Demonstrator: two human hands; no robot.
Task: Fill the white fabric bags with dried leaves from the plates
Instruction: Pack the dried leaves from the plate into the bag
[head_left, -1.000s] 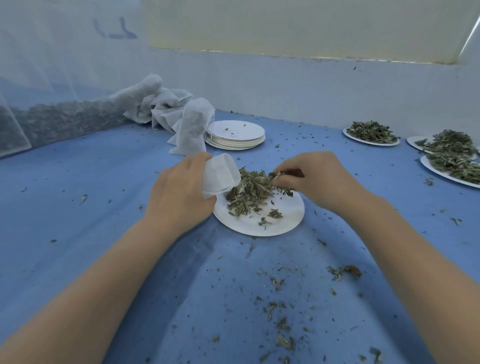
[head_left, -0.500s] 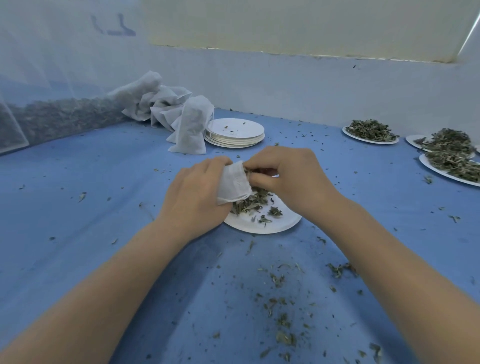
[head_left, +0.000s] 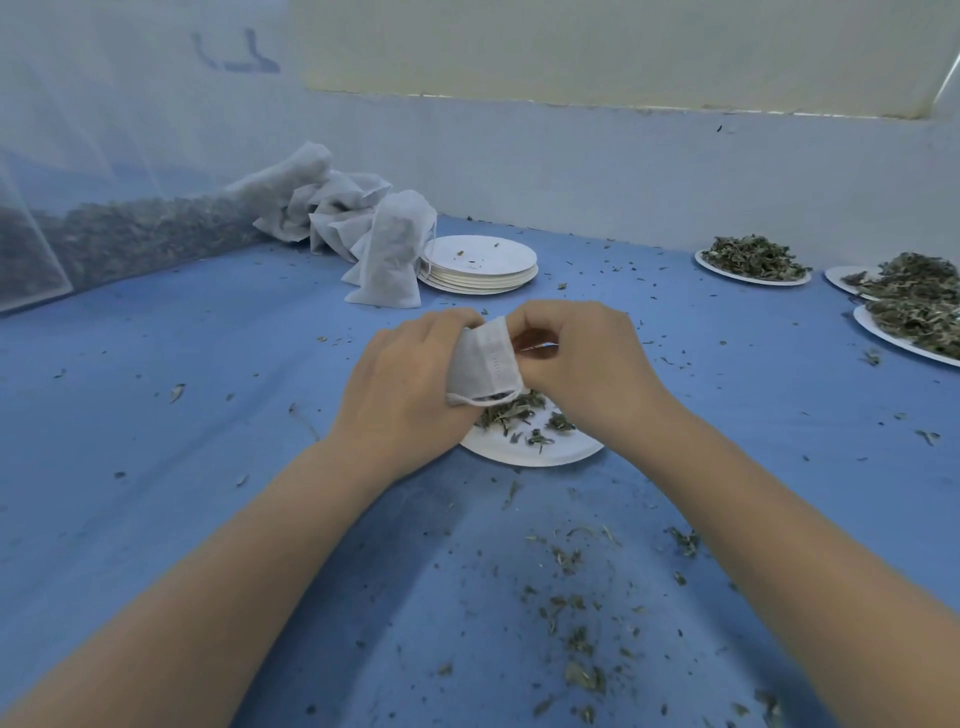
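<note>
Left hand (head_left: 410, 384) grips small white fabric bag (head_left: 485, 358); right hand (head_left: 576, 358) pinches its mouth, over white paper plate (head_left: 550, 453) of dried leaves (head_left: 511, 413). Bag soft, light, floppy; best held at rim.

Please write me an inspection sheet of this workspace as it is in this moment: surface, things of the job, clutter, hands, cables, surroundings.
Surface: blue table, strewn with leaf crumbs.
Job's things: small white bag over a plate with some leaves; three full plates at right; bag pile.
Clutter: stack of empty plates.
Hands: left hand grips the bag; right hand at its mouth, fingers curled.
Cables: nothing seen.
Surroundings: white wall; translucent sheet at left.
</note>
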